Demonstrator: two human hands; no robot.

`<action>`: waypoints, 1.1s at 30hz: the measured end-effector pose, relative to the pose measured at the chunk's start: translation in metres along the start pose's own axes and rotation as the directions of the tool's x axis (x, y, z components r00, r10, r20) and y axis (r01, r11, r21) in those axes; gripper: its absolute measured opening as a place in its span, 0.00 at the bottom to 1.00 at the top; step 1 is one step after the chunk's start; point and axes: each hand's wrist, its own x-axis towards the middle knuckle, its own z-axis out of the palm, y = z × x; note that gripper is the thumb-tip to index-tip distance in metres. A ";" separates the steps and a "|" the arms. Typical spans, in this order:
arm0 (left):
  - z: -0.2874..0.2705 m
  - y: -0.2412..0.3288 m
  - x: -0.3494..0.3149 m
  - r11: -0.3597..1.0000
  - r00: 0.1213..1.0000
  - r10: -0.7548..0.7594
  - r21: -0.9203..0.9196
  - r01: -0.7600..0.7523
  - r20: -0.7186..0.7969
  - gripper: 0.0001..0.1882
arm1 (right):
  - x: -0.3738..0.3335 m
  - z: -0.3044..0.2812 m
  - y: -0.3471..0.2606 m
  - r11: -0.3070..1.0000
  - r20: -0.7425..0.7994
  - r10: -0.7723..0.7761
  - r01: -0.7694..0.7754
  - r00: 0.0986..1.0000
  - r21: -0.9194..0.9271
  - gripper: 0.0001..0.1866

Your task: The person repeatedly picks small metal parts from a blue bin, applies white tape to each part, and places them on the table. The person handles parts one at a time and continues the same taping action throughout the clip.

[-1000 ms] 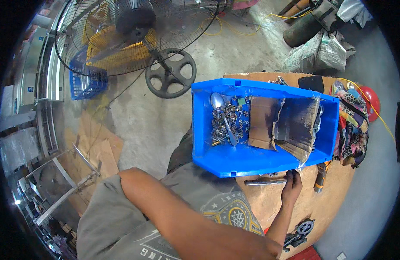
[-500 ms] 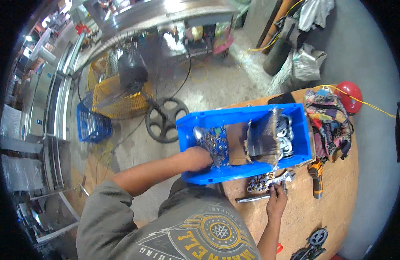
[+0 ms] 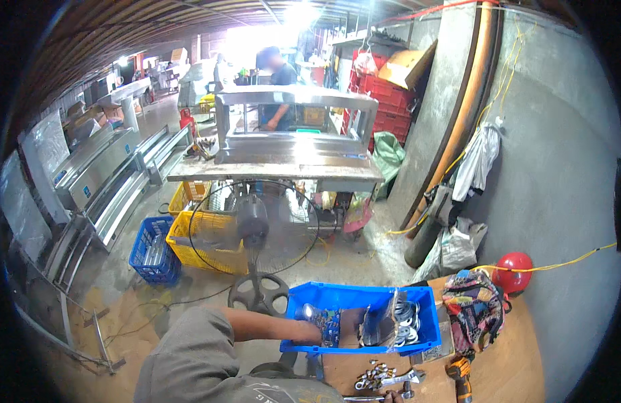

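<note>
My left hand (image 3: 309,332) reaches into a blue plastic bin (image 3: 364,349), in the left part among small metal fasteners (image 3: 330,326); its fingers are hidden. A torn cardboard divider (image 3: 378,324) separates these from shiny metal rings (image 3: 408,321). Only the fingers of my right hand (image 3: 393,397) show at the lower edge, closed around a long silver-handled tool (image 3: 363,399). Just beyond lie an adjustable wrench (image 3: 406,379) and a cluster of small metal pieces (image 3: 376,375).
An orange and black power drill (image 3: 462,377) and a patterned cloth bag (image 3: 473,310) lie on the wooden table (image 3: 512,363). A red ball-like object (image 3: 512,272) sits beyond. Ahead stands a fan (image 3: 253,225), with yellow (image 3: 206,245) and blue crates (image 3: 154,258). A person (image 3: 280,80) stands behind a metal bench (image 3: 283,168).
My view has tilted up, so the bin and table now appear lower and more of the workshop shows. My left hand stays in the bin; my right hand has mostly slipped below the lower edge.
</note>
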 end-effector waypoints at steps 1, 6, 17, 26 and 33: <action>-0.001 0.000 0.000 1.000 1.000 -0.003 0.005 0.003 -0.001 0.11 | 0.001 0.000 0.002 1.000 0.022 0.026 -0.026 0.999 0.010 0.21; -0.001 0.003 -0.001 1.000 1.000 -0.024 0.011 0.024 -0.009 0.11 | 0.010 0.006 0.002 0.991 -0.033 -0.131 0.132 0.991 0.024 0.21; -0.004 0.011 0.001 0.998 0.999 -0.054 0.029 0.054 -0.006 0.11 | 0.019 0.007 -0.014 0.993 -0.004 -0.118 0.118 0.993 0.011 0.21; -0.005 0.012 -0.001 0.997 0.997 -0.070 0.030 0.071 -0.021 0.12 | 0.023 0.006 -0.019 0.991 0.006 -0.137 0.137 0.991 -0.008 0.21; -0.005 0.011 -0.003 0.996 0.996 -0.082 0.030 0.083 -0.042 0.12 | 0.024 0.004 -0.022 0.988 0.025 -0.153 0.154 0.988 -0.021 0.21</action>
